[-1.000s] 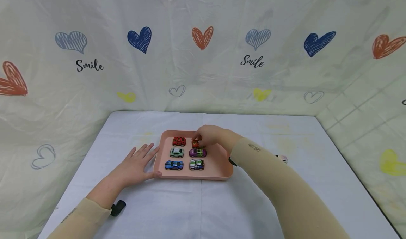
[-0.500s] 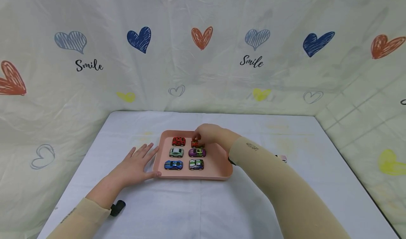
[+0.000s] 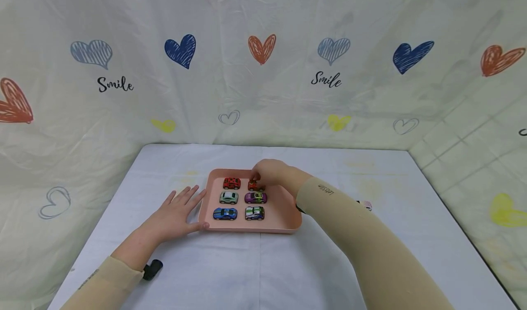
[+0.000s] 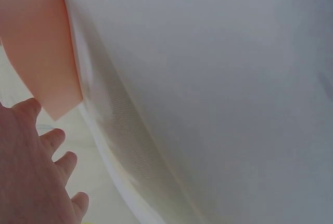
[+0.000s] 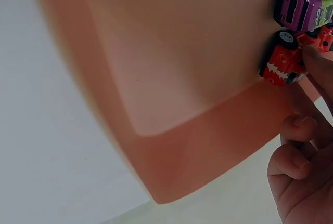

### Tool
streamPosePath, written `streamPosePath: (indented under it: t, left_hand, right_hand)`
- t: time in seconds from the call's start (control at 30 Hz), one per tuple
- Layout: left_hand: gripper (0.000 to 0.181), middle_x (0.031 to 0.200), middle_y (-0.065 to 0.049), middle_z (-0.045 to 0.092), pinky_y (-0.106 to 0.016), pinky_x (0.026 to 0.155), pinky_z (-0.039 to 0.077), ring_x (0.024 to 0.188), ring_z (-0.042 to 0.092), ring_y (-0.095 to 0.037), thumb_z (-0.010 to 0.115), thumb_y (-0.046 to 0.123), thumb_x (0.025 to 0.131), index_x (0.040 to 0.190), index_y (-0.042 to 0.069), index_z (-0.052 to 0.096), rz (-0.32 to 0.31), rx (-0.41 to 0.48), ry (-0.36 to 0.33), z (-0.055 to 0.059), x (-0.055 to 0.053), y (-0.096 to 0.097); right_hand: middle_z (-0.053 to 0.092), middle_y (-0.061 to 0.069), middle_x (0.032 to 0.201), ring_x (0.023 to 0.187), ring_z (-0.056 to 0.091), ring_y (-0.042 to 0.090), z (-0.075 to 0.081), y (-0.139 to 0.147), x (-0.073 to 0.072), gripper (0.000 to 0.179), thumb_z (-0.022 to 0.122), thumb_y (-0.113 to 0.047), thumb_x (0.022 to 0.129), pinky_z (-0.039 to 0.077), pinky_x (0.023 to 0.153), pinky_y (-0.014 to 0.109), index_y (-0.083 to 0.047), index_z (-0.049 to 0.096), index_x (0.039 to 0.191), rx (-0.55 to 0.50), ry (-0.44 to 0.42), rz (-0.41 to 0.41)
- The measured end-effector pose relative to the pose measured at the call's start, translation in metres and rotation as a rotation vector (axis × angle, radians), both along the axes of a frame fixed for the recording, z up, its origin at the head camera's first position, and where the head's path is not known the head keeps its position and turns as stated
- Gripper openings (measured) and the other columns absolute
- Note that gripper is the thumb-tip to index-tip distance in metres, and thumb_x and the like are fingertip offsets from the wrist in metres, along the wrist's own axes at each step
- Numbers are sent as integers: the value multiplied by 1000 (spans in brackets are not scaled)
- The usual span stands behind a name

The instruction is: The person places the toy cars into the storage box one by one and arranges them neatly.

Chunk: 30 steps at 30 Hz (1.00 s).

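Observation:
A pink tray (image 3: 284, 214) lies on the white table, with toy cars in two columns. My right hand (image 3: 271, 172) pinches a red toy car (image 5: 281, 63) at the far end of the right column, partly covering it in the head view. Just nearer sit a purple toy car (image 3: 255, 197) and a white-green one. The left column has a red-black toy car (image 3: 232, 183), a pale green toy car (image 3: 228, 197) and a blue toy car (image 3: 225, 214). With fingers spread, my left hand (image 3: 177, 214) touches the tray's left edge, thumb at the near corner.
Beyond my right forearm a small pinkish-white object (image 3: 366, 205) shows on the table (image 3: 329, 273), partly hidden by the sleeve. A cloth with printed hearts (image 3: 262, 49) hangs behind the table. The tray's right part is bare pink floor.
Almost nothing differs. My right hand keeps its pinch on the red toy car with only a tiny shift, and my left hand stays at the tray.

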<state>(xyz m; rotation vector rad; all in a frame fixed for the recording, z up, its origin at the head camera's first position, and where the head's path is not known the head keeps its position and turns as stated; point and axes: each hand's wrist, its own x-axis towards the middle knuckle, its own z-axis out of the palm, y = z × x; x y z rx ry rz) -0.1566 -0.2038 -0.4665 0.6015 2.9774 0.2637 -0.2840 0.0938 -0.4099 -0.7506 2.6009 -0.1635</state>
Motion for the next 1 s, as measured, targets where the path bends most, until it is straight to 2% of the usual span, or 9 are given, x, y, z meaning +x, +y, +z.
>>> streamPosePath:
  t: [0.33, 0.63, 0.77, 1.0]
  left_hand:
    - [100, 163, -11, 22, -61, 119, 10, 149, 18, -37, 54, 78, 82, 159, 20, 26, 0, -3, -2, 0, -1, 1]
    - [100, 163, -12, 23, -62, 118, 9, 149, 18, -38, 60, 74, 82, 158, 19, 27, 5, -2, 2, 0, 0, 2]
    - [100, 163, -13, 23, -62, 118, 10, 149, 19, -38, 59, 74, 82, 158, 18, 27, 2, -3, 5, 0, -1, 2]
    - [102, 163, -13, 23, -62, 118, 10, 149, 18, -39, 55, 79, 81, 158, 18, 28, 4, -3, 2, 2, 0, 2]
  right_hand:
    - [70, -7, 108, 105, 60, 13, 0, 2, -2, 29, 70, -21, 94, 50, 99, 33, -20, 71, 123, -24, 6, -19]
    - [69, -7, 105, 103, 60, 14, 6, 8, -3, 29, 71, -20, 93, 49, 98, 35, -20, 72, 122, -70, -4, -26]
    - [70, -9, 104, 101, 60, 12, 8, 15, -4, 29, 72, -23, 92, 50, 96, 33, -20, 73, 121, -86, 8, -6]
    - [69, -9, 104, 100, 60, 12, 16, 32, -5, 30, 73, -23, 91, 50, 93, 31, -23, 73, 121, -133, 89, 75]
